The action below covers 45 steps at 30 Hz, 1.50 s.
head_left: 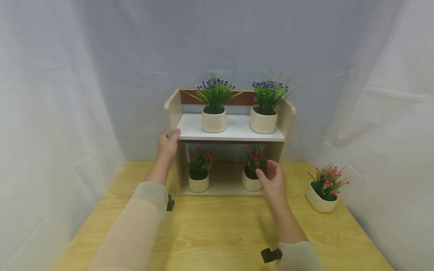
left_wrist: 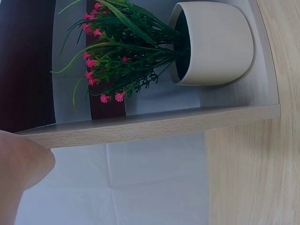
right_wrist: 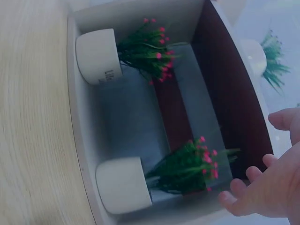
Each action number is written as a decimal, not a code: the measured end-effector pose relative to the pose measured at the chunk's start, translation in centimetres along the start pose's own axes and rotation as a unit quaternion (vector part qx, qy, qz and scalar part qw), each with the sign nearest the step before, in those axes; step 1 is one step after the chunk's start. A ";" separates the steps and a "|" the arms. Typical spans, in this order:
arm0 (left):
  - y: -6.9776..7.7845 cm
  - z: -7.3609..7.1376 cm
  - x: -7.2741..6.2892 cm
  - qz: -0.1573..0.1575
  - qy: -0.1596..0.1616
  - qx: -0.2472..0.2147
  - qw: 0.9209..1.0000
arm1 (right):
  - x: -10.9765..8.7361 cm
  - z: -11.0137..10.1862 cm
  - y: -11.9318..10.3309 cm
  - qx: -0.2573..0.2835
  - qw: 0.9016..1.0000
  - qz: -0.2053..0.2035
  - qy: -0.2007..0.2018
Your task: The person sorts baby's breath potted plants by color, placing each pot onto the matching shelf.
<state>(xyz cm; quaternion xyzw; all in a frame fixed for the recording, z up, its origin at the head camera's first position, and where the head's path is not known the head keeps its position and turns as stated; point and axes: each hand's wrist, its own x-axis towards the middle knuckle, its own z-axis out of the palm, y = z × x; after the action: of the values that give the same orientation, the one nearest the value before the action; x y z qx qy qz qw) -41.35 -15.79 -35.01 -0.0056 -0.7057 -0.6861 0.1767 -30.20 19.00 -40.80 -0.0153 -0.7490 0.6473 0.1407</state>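
Observation:
A two-tier wooden shelf (head_left: 232, 135) stands on the table, with potted artificial flowers on both levels. My left hand (head_left: 168, 145) holds its left side panel (left_wrist: 164, 126) near the upper board, thumb at the front edge; in the left wrist view only part of that hand shows. My right hand (head_left: 274, 184) is in front of the lower right pot of red flowers (head_left: 252, 183), fingers spread and slightly bent; in the right wrist view nothing is between those fingers. Another pot of red flowers (head_left: 198, 184) sits at the lower left.
Two pots of purple flowers, a left one (head_left: 214, 122) and a right one (head_left: 263, 123), stand on the upper board. On the table to the right of the shelf is a pot of pink flowers (head_left: 320, 201). White cloth (head_left: 142, 49) hangs around the wooden table (head_left: 217, 229).

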 end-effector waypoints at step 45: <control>0.1 0.1 -0.3 0.007 0.002 0.009 1.000 | -1.1 -12.5 8.5 0.039 0.933 0.138 0.329</control>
<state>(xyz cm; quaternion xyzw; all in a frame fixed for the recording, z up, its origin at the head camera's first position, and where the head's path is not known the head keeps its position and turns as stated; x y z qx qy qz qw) -41.11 -15.66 -34.98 -0.0073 -0.7117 -0.6782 0.1830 -27.60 32.26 -47.78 -0.3252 -0.6256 0.6474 0.2894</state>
